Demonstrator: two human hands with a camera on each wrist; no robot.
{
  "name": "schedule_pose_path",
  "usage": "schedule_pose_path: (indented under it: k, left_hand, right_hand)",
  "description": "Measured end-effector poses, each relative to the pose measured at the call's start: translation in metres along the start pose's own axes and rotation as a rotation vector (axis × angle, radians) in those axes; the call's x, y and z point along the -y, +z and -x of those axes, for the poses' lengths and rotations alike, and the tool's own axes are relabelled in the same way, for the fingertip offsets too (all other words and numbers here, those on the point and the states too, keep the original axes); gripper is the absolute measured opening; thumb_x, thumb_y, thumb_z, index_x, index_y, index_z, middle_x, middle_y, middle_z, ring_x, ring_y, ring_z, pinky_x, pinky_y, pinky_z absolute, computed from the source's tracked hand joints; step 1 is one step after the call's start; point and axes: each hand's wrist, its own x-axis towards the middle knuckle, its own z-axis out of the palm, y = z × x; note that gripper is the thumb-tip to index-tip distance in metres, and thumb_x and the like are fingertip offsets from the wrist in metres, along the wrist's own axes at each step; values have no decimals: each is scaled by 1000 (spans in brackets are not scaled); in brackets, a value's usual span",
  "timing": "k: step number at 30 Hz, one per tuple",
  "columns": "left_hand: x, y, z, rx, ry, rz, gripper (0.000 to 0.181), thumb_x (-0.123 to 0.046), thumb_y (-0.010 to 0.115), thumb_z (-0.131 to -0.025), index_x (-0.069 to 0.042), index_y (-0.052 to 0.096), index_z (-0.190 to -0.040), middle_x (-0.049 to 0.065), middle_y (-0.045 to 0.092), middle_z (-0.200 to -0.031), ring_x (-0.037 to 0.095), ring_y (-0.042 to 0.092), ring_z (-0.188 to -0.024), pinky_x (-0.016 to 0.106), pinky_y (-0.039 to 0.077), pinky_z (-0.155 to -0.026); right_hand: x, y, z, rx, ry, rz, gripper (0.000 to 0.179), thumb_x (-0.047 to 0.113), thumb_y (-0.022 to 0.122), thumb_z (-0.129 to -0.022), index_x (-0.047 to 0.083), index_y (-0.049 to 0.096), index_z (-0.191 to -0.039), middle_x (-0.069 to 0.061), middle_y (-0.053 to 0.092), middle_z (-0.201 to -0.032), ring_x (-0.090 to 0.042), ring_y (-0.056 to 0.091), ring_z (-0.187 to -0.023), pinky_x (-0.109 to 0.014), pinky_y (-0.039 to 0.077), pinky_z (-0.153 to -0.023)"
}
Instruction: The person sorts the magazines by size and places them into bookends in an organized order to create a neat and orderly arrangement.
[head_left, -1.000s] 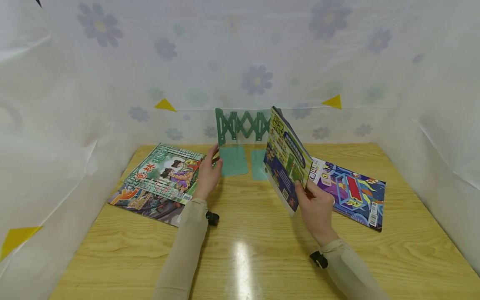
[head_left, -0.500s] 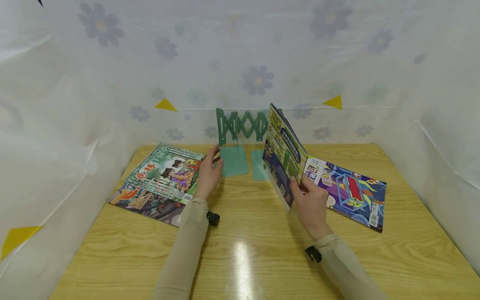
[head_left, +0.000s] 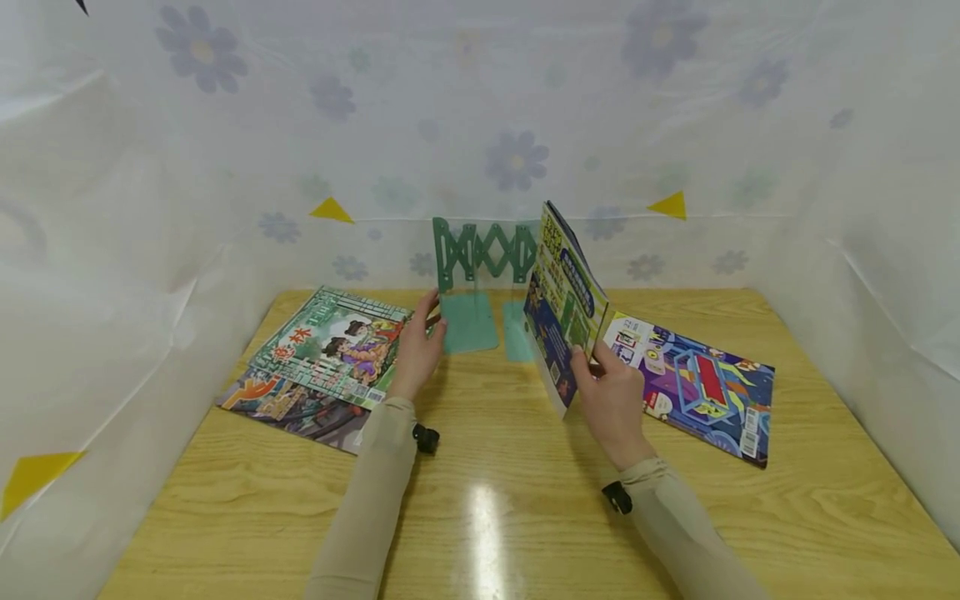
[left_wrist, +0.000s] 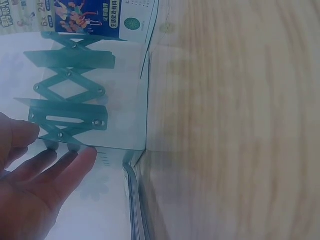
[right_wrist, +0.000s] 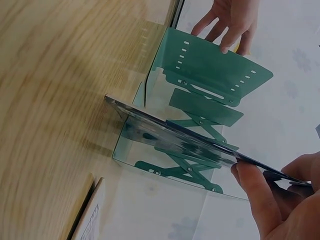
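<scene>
Hands work at the far end of a wooden table (head_left: 487,500), in front of a green expanding bookend (head_left: 480,279). The right hand (head_left: 611,400) holds a thin magazine (head_left: 562,304) upright on its lower edge; the thumb and the fingers pinch the near edge of the cover. The magazine stands at the right end of the bookend, on or just beside its right base plate, and it leans a little toward the right. In the right wrist view the magazine (right_wrist: 175,132) shows as a thin dark edge that crosses in front of the green scissor lattice, with the fingertips (right_wrist: 247,185) closed on it at the lower right.

The left hand (head_left: 416,350) is at the left end of the bookend, with the fingers nearly straight and a little apart. The fingertips touch the left upright plate or lie just beside it; I cannot tell whether they press on it. In the left wrist view the fingers (left_wrist: 75,165) are spread near the green lattice (left_wrist: 67,95), and they hold nothing.

To the left of the left hand, two magazines lie flat, a green one (head_left: 333,342) on top of a darker one (head_left: 292,408). To the right of the right hand, a blue and purple magazine (head_left: 697,387) lies flat on the table. White sheeting with pale flowers (head_left: 517,158) stands behind the table.
</scene>
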Motion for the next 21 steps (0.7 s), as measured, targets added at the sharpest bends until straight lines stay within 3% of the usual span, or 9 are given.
schedule_pose_path:
  k: [9,14,21]
  left_hand:
    - [1,0,1,3,9,11,52,-16,47,-106,-23,31,-155,10,40,-152,29,50,-130,43,50,-97]
    - [2,0,2,1,11,19,52,-14,48,-105,-20,32,-155,12,40,-152,29,50,-129,44,50,-97]
    - [2,0,0,-5,21,18,52,-15,49,-105,-22,33,-154,11,42,-151,29,51,-128,45,50,-97]
  right_hand:
    - [1,8,-4,19,-12,4,21,14,64,-96,6,59,-77,-17,72,-81,-29,72,-72,-44,59,-56]
    - [2,13,-4,34,-1,-10,12,13,63,-97,4,67,-90,-18,73,-88,-28,72,-73,-43,59,-55]
    - [3,19,-7,44,-24,-48,19,15,60,-98,2,72,-107,-18,73,-93,-29,73,-76,-43,60,-59]
